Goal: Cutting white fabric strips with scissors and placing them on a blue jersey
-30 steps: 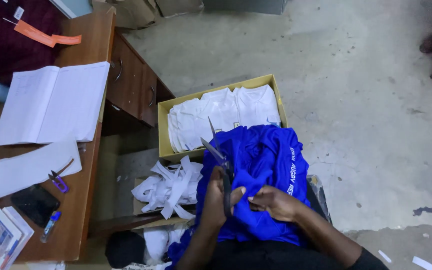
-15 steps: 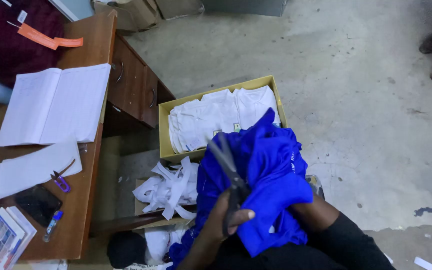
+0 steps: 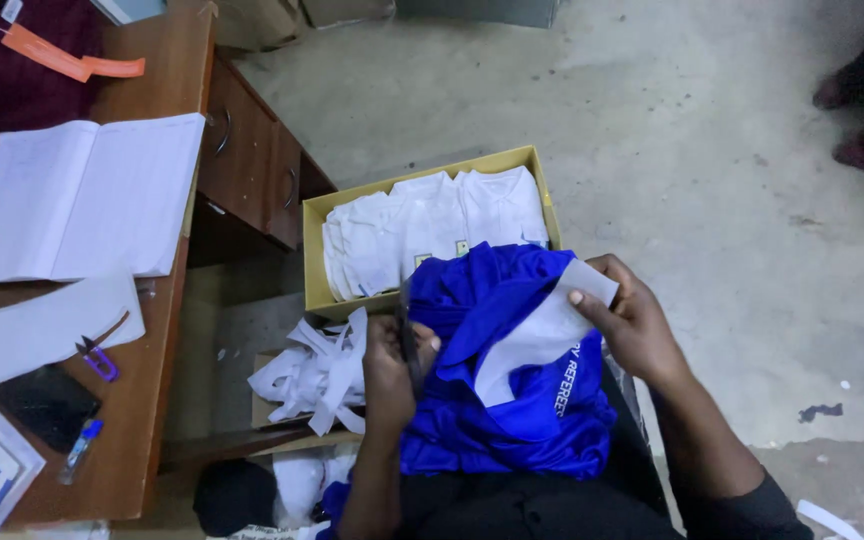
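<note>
Paper sheets (image 3: 82, 200) lie on the wooden desk (image 3: 142, 420); white strips (image 3: 317, 370) pile beside it. Left hand (image 3: 390, 375) grips scissors (image 3: 409, 340) against the blue garment (image 3: 492, 400) on the lap, below the box of white shirts (image 3: 432, 235). Right hand (image 3: 627, 320) pinches its white lining (image 3: 542, 335).

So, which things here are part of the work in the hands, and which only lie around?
In hand:
- blue garment
- white strip, pinched by right hand
- scissors, in left hand

Lying about:
- open book on desk
- small purple snips
- box of white shirts
- white scraps
</note>
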